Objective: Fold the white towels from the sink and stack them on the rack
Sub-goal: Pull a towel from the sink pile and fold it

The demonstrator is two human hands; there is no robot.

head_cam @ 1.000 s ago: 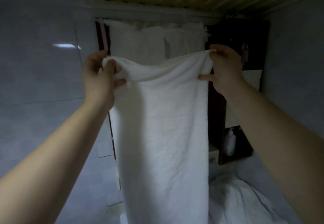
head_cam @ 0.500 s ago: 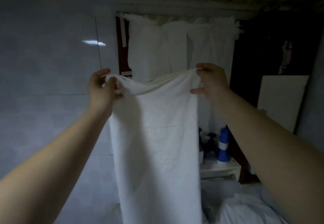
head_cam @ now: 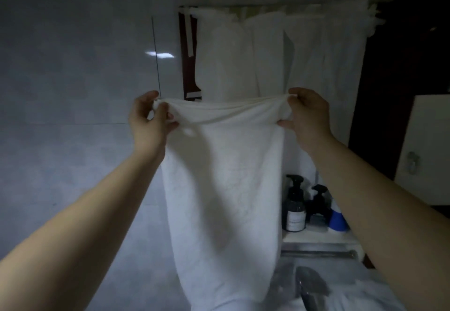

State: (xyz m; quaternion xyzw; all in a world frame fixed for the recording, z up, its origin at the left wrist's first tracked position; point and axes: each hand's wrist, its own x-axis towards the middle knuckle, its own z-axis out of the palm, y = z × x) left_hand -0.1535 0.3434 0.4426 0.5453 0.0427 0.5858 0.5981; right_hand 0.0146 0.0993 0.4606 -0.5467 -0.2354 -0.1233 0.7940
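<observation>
A long white towel [head_cam: 224, 189] hangs straight down in front of me, held by its top edge. My left hand [head_cam: 149, 120] pinches the top left corner and my right hand [head_cam: 308, 115] pinches the top right corner, with the edge sagging slightly between them. Behind it, several white towels [head_cam: 304, 50] hang from the rack up on the wall. More white towels [head_cam: 365, 296] lie heaped in the sink at the bottom right, partly hidden by my right arm.
A chrome tap [head_cam: 309, 284] sticks up beside the heap. Two dark pump bottles [head_cam: 295, 203] and a blue-and-white container [head_cam: 337, 220] stand on a white ledge [head_cam: 316, 237]. Grey tiled wall [head_cam: 73, 91] fills the left; a dark doorway [head_cam: 401, 67] is at right.
The held towel has come lower in view and my hands have spread its top edge wider. The view has tilted down, showing the tap, bottles and ledge.
</observation>
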